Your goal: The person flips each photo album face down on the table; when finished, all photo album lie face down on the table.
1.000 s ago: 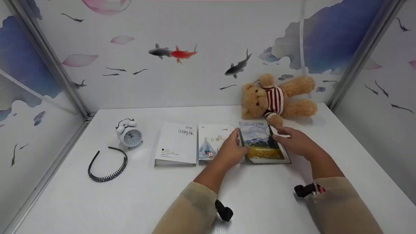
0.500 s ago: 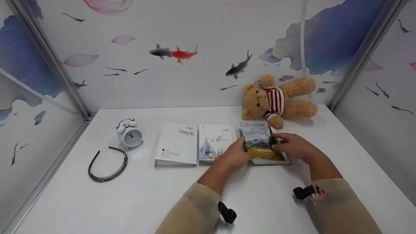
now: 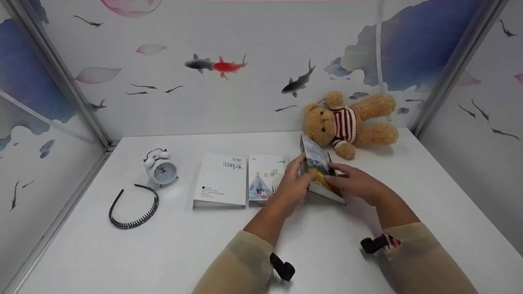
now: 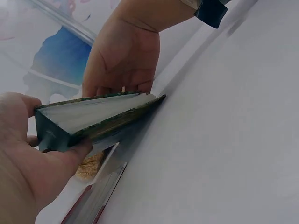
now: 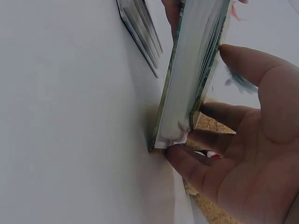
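A book with a painted landscape cover (image 3: pixel 315 162) stands tilted on the white table (image 3: pixel 163 249), its left edge lifted and its right edge down on the table. My left hand (image 3: pixel 295 182) pinches the raised edge between thumb and fingers; the left wrist view shows this grip (image 4: pixel 32 154) on the dark green book (image 4: pixel 93 116). My right hand (image 3: pixel 354 182) lies against the cover side with fairly straight fingers. In the right wrist view the right hand's fingers (image 5: pixel 196 163) touch the book (image 5: pixel 191 70) by its low edge.
Left of the tilted book lie a book with a tent picture (image 3: pixel 264 176) and a white book (image 3: pixel 222 179). A white alarm clock (image 3: pixel 161 167) and a black headband (image 3: pixel 132 206) sit further left. A teddy bear (image 3: pixel 347 120) lies against the back wall.
The landscape book lay flat a second ago; its left edge has risen, so it now tilts steeply. Both hands have moved in close to it.
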`<action>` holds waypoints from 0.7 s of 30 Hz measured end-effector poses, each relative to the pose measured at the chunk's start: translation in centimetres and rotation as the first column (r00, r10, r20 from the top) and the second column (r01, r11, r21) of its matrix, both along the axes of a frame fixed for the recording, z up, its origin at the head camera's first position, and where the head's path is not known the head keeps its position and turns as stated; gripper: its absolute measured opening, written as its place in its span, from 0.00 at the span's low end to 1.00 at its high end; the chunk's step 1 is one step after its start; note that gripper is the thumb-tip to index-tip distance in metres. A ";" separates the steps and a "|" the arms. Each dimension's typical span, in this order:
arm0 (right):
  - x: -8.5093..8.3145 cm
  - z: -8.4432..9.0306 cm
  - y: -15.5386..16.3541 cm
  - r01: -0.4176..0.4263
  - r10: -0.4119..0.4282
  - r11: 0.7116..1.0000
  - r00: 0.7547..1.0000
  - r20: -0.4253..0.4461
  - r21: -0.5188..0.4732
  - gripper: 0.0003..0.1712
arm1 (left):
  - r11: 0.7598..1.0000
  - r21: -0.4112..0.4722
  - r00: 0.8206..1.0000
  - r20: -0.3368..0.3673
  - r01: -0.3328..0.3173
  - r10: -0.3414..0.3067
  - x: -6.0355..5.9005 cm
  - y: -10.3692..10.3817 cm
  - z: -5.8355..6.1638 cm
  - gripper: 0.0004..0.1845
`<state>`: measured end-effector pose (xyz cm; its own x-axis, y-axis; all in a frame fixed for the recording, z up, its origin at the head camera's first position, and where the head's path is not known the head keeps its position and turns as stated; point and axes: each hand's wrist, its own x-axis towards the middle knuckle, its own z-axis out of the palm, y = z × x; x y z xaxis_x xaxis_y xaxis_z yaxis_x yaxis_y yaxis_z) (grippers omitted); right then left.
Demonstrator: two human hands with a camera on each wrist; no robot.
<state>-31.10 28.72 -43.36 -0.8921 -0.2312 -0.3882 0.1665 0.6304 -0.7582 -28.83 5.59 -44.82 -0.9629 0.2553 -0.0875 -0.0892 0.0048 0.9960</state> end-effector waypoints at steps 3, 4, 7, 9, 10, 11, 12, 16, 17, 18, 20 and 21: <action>0.3 0.3 -0.4 -0.005 0.005 0.999 1.000 -0.001 -0.040 0.58 | 1.000 0.016 1.000 -0.013 -0.007 0.007 0.0 0.1 0.1 0.33; 0.4 0.4 -0.5 -0.005 0.005 0.999 1.000 -0.006 -0.037 0.58 | 1.000 0.019 1.000 -0.011 -0.009 0.009 0.1 0.1 0.1 0.33; 0.6 0.5 -0.8 -0.011 0.012 1.000 0.998 -0.066 0.014 0.58 | 1.000 0.029 1.000 0.011 -0.011 0.011 0.3 0.2 0.3 0.33; 0.7 0.6 -0.9 -0.014 0.018 0.999 0.992 -0.128 0.035 0.56 | 0.999 0.051 1.000 0.022 -0.006 0.005 0.5 0.2 0.4 0.33; 0.7 0.7 -1.0 -0.013 0.018 0.999 0.988 -0.156 0.033 0.55 | 0.998 0.067 1.000 0.024 -0.003 0.001 0.5 0.3 0.5 0.33; 0.8 0.8 -1.1 -0.015 0.020 1.000 0.983 -0.185 0.026 0.53 | 0.997 0.080 1.000 0.022 0.002 -0.004 0.6 0.3 0.6 0.33; 0.8 0.9 -1.2 -0.019 0.020 1.000 0.977 -0.210 0.006 0.51 | 0.996 0.087 1.000 0.017 0.006 -0.008 0.7 0.4 0.7 0.33; 1.1 1.4 -1.6 -0.032 -0.002 0.989 0.973 -0.231 -0.144 0.47 | 0.994 0.110 1.000 -0.009 0.018 -0.017 1.0 0.6 0.9 0.30; 1.2 1.6 -1.6 -0.034 -0.009 0.982 0.974 -0.227 -0.184 0.46 | 0.994 0.107 1.000 -0.017 0.021 -0.019 1.0 0.7 1.1 0.30; 1.2 1.9 -1.7 -0.032 -0.018 0.974 0.976 -0.217 -0.226 0.46 | 0.994 0.109 0.999 -0.029 0.027 -0.024 1.1 0.8 1.1 0.30; 1.3 2.3 -1.8 -0.028 -0.031 0.955 0.981 -0.192 -0.297 0.46 | 0.993 0.108 0.998 -0.055 0.046 -0.040 1.1 1.1 1.4 0.30; 1.4 2.6 -1.8 -0.017 -0.042 0.944 0.984 -0.173 -0.329 0.47 | 0.994 0.098 0.997 -0.065 0.058 -0.052 1.2 1.3 1.4 0.31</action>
<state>-29.70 26.93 -40.79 -0.9426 -0.3075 -0.1303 0.0189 0.3405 -0.9401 -27.67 6.85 -43.39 -0.9500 0.3123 0.0009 -0.0291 -0.0916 0.9954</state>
